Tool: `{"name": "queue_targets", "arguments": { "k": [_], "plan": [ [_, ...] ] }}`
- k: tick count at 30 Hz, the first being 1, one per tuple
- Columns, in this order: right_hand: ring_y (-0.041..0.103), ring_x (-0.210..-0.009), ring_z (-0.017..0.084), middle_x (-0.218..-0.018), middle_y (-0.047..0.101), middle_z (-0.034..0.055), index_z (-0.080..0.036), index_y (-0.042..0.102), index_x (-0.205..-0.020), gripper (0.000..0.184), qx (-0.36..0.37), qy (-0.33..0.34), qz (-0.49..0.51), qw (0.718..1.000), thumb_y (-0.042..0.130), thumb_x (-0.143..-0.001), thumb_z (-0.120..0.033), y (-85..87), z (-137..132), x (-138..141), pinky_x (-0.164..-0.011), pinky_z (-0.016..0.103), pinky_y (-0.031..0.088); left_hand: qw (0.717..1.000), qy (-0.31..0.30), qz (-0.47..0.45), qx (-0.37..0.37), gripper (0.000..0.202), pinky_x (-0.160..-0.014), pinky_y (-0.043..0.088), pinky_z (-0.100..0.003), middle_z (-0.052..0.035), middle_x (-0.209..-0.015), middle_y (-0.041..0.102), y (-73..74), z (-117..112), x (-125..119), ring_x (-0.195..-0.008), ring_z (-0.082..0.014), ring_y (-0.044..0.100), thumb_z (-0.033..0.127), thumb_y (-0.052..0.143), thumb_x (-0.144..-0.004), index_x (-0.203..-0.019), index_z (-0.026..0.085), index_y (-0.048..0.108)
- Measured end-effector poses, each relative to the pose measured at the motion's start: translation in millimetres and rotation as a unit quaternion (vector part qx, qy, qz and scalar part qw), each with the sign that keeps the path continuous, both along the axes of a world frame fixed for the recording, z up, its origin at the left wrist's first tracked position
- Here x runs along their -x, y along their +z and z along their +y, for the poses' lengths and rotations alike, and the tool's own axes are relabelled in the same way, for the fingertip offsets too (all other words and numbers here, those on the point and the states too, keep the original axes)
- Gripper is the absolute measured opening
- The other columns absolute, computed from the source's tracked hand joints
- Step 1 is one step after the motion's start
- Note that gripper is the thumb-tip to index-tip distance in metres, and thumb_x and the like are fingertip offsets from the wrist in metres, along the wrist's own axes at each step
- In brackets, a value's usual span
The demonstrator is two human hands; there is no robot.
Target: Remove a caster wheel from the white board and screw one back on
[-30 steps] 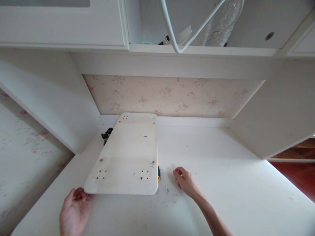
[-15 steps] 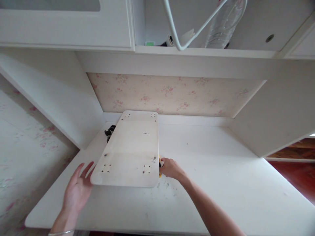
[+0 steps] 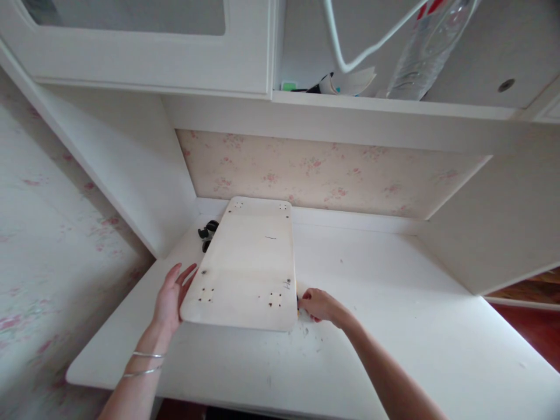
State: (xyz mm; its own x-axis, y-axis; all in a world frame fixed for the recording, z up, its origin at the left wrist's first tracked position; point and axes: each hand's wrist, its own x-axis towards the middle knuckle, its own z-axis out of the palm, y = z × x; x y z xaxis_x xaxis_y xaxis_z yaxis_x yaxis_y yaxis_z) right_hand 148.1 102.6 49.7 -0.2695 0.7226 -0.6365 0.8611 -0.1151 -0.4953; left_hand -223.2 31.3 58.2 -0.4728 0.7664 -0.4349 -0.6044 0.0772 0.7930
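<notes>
Spreads the fingers of the left hand (image 3: 171, 300) along the left edge of the board (image 3: 247, 256), close to its near corner, palm side toward it and bracelets (image 3: 149, 354) around the wrist. Touches the edge there, apparently as a light steadying contact; cannot see any fingertips beneath. Curls the fingers of the right hand (image 3: 321, 304) together just beside the opposite edge, at a dark and yellow thing (image 3: 298, 300) mostly hidden by the board. Cannot tell whether pinching that thing or merely touching it. Has the board between both hands, to the right of the left one and to the left of the right one, over the left part of the table (image 3: 394, 280). Runs lengthwise away from the body, near short edge facing forward and far end close to the strip below the wallpaper (image 3: 315, 172); cannot tell whether touching that strip. Nearest to the board: the left hand, in contact near one end of the long axis. Nearest to the dark and yellow thing: the right hand, roughly level with the left across the board's near end. Also past the left edge, farther back and apart from the left hand: black parts (image 3: 212, 226), partly covered. Seems propped above the tabletop rather than flat on it, judging by these parts, though without any clear view of the underside. Shows a short dark stroke (image 3: 270, 237) on the upper face.
</notes>
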Motion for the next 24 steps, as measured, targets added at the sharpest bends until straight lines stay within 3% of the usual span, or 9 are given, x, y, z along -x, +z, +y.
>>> {"name": "queue_targets", "arguments": {
  "k": [2, 7, 13, 18, 24],
  "plan": [
    [0.065, -0.091, 0.017, -0.112, 0.066, 0.0068, -0.017, 0.063, -0.115, 0.032, 0.008, 0.007, 0.015, 1.0, 0.059, -0.095, -0.041, -1.8, -2, 6, -0.079, 0.037, 0.056, 1.0, 0.016, 0.002, -0.015, 0.034, -0.077, 0.054, -0.036, -0.0075, -0.109, 0.068, 3.3, -3, -9, -0.089, -0.0238, 0.07, 0.042, 0.064, -0.085, -0.111, 0.021, 0.06],
    [0.065, -0.082, 0.014, -0.098, 0.068, 0.0043, -0.015, 0.065, -0.106, 0.028, 0.021, 0.016, 0.051, 0.998, 0.06, -0.095, -0.039, -6.4, -4, 12, -0.074, 0.033, 0.056, 0.998, 0.045, -0.023, -0.023, 0.032, -0.076, 0.055, -0.033, -0.0051, -0.104, 0.069, 9.1, -5, -17, -0.084, -0.0216, 0.07, 0.036, 0.067, -0.083, -0.111, 0.022, 0.06],
    [0.063, -0.104, 0.022, -0.125, 0.061, 0.0089, -0.018, 0.06, -0.125, 0.038, -0.002, -0.048, 0.019, 0.999, 0.061, -0.093, -0.04, -12.1, -6, 5, -0.086, 0.043, 0.055, 0.998, 0.033, -0.044, -0.043, 0.019, -0.071, 0.054, -0.029, -0.001, -0.098, 0.07, 4.8, -3, -11, -0.075, -0.0175, 0.069, 0.031, 0.066, -0.083, -0.1, 0.023, 0.062],
    [0.063, -0.104, 0.022, -0.125, 0.061, 0.0094, -0.018, 0.058, -0.127, 0.04, -0.047, -0.097, 0.002, 0.994, 0.061, -0.094, -0.04, -14.1, -10, 1, -0.087, 0.044, 0.055, 0.998, -0.002, -0.071, 0.001, 0.024, -0.065, 0.054, -0.03, -0.0045, -0.091, 0.07, 4.2, -2, -8, -0.069, -0.019, 0.068, 0.039, 0.062, -0.085, -0.098, 0.019, 0.064],
    [0.062, -0.106, 0.022, -0.127, 0.06, 0.0095, -0.019, 0.059, -0.127, 0.039, -0.074, -0.099, -0.013, 0.992, 0.06, -0.094, -0.04, -17.5, -7, 11, -0.088, 0.044, 0.054, 0.998, 0.024, -0.047, -0.021, 0.017, -0.063, 0.054, -0.029, -0.003, -0.092, 0.071, -0.1, 0, -6, -0.07, -0.0185, 0.068, 0.035, 0.062, -0.086, -0.097, 0.021, 0.063]
  ]
}}
